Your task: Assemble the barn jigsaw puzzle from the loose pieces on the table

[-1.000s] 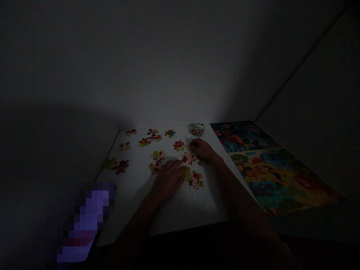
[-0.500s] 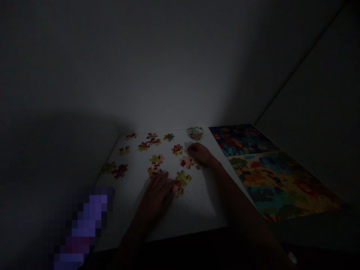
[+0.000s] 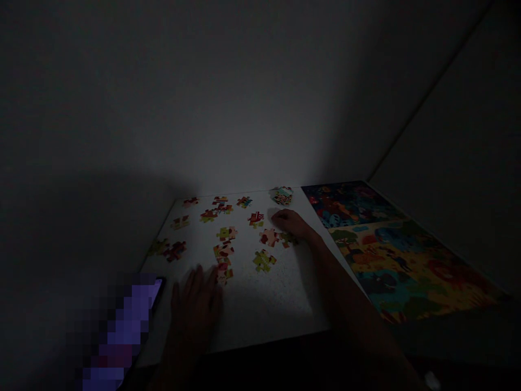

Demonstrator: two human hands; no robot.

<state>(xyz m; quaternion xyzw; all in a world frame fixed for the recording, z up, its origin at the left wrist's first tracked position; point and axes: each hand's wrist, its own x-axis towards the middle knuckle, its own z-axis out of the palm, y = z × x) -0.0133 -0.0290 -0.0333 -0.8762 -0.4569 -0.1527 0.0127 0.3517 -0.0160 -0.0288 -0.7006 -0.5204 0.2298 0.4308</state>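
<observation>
Dim light falls on several loose jigsaw pieces on the white tabletop [image 3: 268, 304]. My left hand [image 3: 197, 296] lies low over the table with its fingers apart. Its thumb side is at the edge of a pink puzzle piece [image 3: 223, 274], just below a pink and brown piece [image 3: 223, 252]. To the right is a green puzzle piece [image 3: 264, 261]. My right hand [image 3: 290, 224] rests on the table with fingers curled together; whatever they may hold is hidden. Close below it are a pink piece with a brown patch [image 3: 268, 237] and a dark green piece [image 3: 288, 239].
A stack of pieces [image 3: 282, 195] sits at the back by the wall [image 3: 244, 108]. Two colourful animal pictures, a dark one [image 3: 350, 203] and a yellow one [image 3: 399, 266], cover the right side. A blurred-out lit screen [image 3: 126, 320] is at the left edge.
My left hand has moved left, and the pink piece has shifted from beside the green piece to below the pink and brown one. My right hand has stayed nearly in place.
</observation>
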